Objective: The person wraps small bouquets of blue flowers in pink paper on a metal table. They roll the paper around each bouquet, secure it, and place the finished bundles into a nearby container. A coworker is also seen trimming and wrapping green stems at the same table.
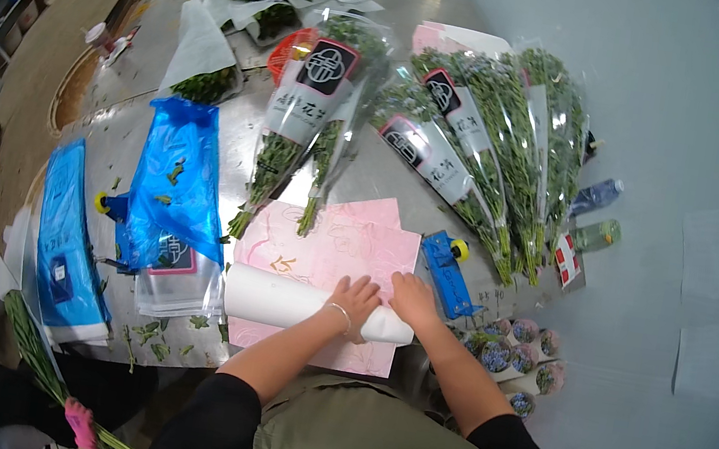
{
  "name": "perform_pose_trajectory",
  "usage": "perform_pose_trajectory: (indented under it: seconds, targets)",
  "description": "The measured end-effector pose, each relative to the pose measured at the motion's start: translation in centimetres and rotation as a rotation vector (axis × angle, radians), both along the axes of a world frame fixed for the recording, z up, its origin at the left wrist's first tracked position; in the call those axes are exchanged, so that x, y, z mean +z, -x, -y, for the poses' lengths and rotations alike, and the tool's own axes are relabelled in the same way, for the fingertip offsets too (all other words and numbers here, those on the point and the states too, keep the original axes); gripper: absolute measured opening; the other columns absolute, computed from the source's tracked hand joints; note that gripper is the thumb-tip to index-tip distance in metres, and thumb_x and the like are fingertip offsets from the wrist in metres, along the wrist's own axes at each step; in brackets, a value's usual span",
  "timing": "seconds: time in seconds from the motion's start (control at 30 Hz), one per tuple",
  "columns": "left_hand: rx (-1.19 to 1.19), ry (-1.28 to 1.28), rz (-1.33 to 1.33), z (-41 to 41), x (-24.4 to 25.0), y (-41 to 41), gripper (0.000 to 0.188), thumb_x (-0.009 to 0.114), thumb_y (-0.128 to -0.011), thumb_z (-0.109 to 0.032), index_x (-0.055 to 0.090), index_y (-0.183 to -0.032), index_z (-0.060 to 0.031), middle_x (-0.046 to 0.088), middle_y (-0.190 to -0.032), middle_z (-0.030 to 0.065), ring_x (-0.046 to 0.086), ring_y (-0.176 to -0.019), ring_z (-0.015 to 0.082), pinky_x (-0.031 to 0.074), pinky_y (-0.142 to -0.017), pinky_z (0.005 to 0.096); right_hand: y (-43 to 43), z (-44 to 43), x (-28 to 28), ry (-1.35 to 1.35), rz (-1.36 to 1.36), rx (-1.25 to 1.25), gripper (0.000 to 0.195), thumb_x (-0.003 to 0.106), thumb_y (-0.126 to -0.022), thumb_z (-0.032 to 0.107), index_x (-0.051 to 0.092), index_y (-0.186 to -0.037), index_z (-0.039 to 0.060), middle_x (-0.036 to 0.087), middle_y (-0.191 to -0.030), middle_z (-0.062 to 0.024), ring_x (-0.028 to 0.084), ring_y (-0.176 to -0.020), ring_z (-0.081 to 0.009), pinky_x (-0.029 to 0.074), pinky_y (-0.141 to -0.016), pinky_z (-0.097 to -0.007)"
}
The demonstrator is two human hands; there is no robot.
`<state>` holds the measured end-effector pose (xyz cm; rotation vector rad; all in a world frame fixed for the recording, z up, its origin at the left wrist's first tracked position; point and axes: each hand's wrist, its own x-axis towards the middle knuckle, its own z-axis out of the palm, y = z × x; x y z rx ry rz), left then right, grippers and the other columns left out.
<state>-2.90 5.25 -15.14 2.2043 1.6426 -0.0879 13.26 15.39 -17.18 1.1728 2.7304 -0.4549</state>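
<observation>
A white paper roll [277,297] lies crosswise in front of me over pink patterned paper sheets [356,245]. My left hand [355,303] wraps over the roll right of its middle, fingers on the far side and thumb low on the near side. At the roll's right end, my right hand [414,299] bends its fingers down at the edge of the pink paper; its grip is partly hidden. Beyond the sheets, flower bunches in printed clear sleeves [310,90] lie with their stems towards me. More sleeved bunches [485,146] spread out at the right.
Blue plastic packs [178,189] and clear sleeves [179,291] lie left on the metal table [361,168]. A blue tool with a yellow knob [444,266] and bottles [594,235] stand right. Flower bunches [511,358] sit below the edge. At lower left, a person's pink-gloved hand [79,423] holds stems.
</observation>
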Motion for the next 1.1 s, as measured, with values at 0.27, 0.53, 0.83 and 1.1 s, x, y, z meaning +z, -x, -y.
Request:
perform_pose_trajectory:
  seconds: [0.27,0.53,0.83,1.1]
  targets:
    - [0.007,-0.099,0.176,0.9,0.9,0.6,0.073,0.079,-0.066,-0.049,0.051,-0.126,-0.017,0.059,-0.111,0.0076,0.059,-0.1,0.0283,0.045,-0.088,0.0444,-3.3,5.3,2.7,-0.141,-0.325,0.012,0.009,0.056,-0.081,0.013,0.064,-0.081,0.0082,0.06,-0.094,-0.0089,0.058,-0.094,-0.0278,0.049,-0.076,-0.0438]
    - [0.018,-0.254,0.05,3.1,1.8,-1.2,0.062,0.076,-0.07,-0.043,0.053,-0.125,-0.0235,0.057,-0.102,0.0063,0.056,-0.089,0.0268,0.044,-0.073,0.0443,-15.0,3.7,1.8,0.203,-0.722,-0.887,0.056,0.073,-0.083,0.014,0.044,-0.129,0.0013,0.061,-0.082,-0.0066,0.06,-0.072,-0.0203,0.05,-0.067,-0.0358]
    - [0.026,-0.252,-0.014,2.7,1.9,-2.3,0.069,0.077,-0.069,-0.035,0.05,-0.131,-0.0242,0.06,-0.119,0.001,0.06,-0.101,0.0228,0.046,-0.08,0.0433,-9.2,-0.9,-0.8,0.207,-0.531,-0.703,0.039,0.081,-0.077,0.024,0.058,-0.103,0.0054,0.071,-0.078,-0.0136,0.07,-0.073,-0.0306,0.054,-0.067,-0.0392]
    - [0.053,-0.558,-0.078,0.8,0.9,-2.6,0.062,0.075,-0.069,-0.025,0.052,-0.127,-0.0256,0.06,-0.12,0.0005,0.059,-0.101,0.0224,0.045,-0.083,0.043,-9.0,-7.6,2.0,0.697,-0.834,-0.798,0.031,0.054,-0.092,0.009,0.065,-0.121,0.0036,0.07,-0.11,-0.0118,0.064,-0.106,-0.0237,0.048,-0.088,-0.0325]
